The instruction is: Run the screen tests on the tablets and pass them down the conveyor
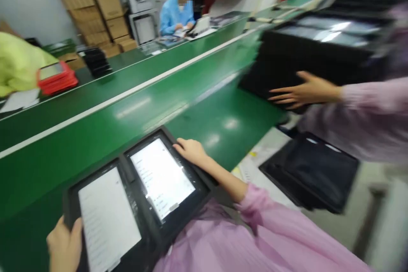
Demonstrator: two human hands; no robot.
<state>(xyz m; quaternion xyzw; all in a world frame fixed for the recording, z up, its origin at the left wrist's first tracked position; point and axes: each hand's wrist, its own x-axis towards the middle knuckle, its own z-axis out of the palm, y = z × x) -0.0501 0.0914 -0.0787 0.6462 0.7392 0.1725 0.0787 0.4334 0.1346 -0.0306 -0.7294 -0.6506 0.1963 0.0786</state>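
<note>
Between my two hands is a black foam tray (130, 174) with two tablets set in its recesses. The left tablet (106, 216) and the right tablet (161, 176) both have lit white screens with small lines of text, too blurred to read. My left hand (65, 240) grips the tray's lower left edge, thumb on top. My right hand (193, 151) holds its upper right edge, with the fingers partly hidden behind it. The tray is tilted above the near side of the green work surface (204, 127), close to my lap.
At right, a co-worker's hand (307, 90) rests against a tall stack of black trays (306, 55). More black trays (318, 170) lie below it. Across the belt sit red-framed tablets (56, 77), a black stack (94, 61) and a person in blue (177, 12). Cardboard boxes (105, 4) stand behind.
</note>
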